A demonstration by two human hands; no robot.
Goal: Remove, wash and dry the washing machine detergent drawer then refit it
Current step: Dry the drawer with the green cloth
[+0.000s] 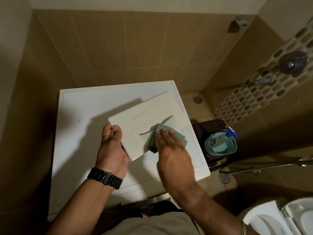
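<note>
The white detergent drawer (135, 116) is held tilted above the top of the white washing machine (84, 106), its flat side facing me. My left hand (112, 146) grips its near left corner, thumb on top and fingers underneath. My right hand (171, 148) lies with straight fingers on a folded green cloth (182, 138) and presses it against the drawer's lower right part. The drawer's compartments are hidden from view.
Brown tiled walls close in behind and to the left of the machine. To the right stands a dark stool (210, 128) with a teal basket (220, 143) holding a blue-capped bottle (230, 131). A floor drain (224, 177), a shower hose (271, 167) and a white toilet (291, 217) are at the lower right.
</note>
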